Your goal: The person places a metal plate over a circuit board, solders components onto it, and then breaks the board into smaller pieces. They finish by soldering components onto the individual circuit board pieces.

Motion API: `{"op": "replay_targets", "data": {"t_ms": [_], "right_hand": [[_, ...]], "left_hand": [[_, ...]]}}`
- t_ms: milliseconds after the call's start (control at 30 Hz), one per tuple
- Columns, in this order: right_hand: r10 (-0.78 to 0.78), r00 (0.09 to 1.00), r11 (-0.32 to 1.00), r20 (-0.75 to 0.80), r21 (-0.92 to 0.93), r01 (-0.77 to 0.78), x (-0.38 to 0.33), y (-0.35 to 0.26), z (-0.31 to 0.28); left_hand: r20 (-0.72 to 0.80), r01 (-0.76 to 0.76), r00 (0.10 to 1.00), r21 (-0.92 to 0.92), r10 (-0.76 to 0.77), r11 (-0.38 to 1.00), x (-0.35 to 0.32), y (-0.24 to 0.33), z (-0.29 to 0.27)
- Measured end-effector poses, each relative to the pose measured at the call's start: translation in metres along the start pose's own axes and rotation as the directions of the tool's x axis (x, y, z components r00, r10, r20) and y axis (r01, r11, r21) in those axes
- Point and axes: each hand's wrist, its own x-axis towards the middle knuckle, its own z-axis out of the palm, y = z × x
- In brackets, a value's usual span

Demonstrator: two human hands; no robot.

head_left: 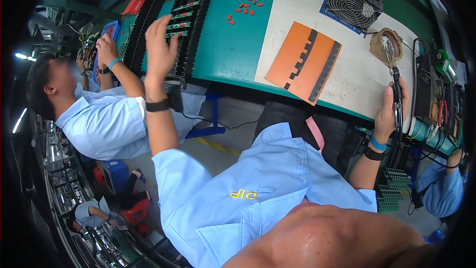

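My left hand (159, 49) is raised with fingers spread, holding nothing, just in front of green circuit boards (179, 20) lying on a black conveyor track (198, 0). A black band sits on that wrist. My right hand (391, 109) grips the black handle of a soldering iron (395, 77), whose tip points into a round brown tip-cleaning pad (386, 44). That wrist wears a blue band and a black one.
An orange mat (297, 59) with black comb strips lies on a white sheet (357, 74). Small red parts (248, 4) are scattered on the teal bench, with a black fan (353, 2) behind. A co-worker's hands (106, 47) work to my left.
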Motion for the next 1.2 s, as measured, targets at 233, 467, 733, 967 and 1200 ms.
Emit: {"op": "replay_targets", "data": {"t_ms": [233,467,733,967,1200], "right_hand": [[0.006,1.0,0.999,-0.007,-0.046,-0.006,0.002,-0.001,-0.001],[-0.004,1.0,1.0,-0.031,-0.021,0.003,0.001,-0.003,0.003],[0.013,0.999,1.0,-0.032,-0.012,-0.013,0.002,-0.007,0.004],[0.009,1.0,0.996,-0.008,-0.086,-0.01,0.002,-0.01,0.002],[0.016,1.0,0.996,-0.005,-0.089,-0.016,0.001,-0.01,0.002]], "left_hand": [[0.306,-0.039,0.948,0.384,-0.088,0.922,0.006,-0.049,0.035],[0.231,-0.153,0.968,0.247,0.095,0.957,0.022,-0.071,0.052],[0.009,-0.468,0.875,0.27,0.484,0.841,0.04,-0.053,0.049],[0.367,-0.184,0.919,0.081,0.143,0.98,0.03,-0.083,0.061],[0.352,-0.19,0.927,0.145,0.129,0.971,0.027,-0.091,0.063]]}}
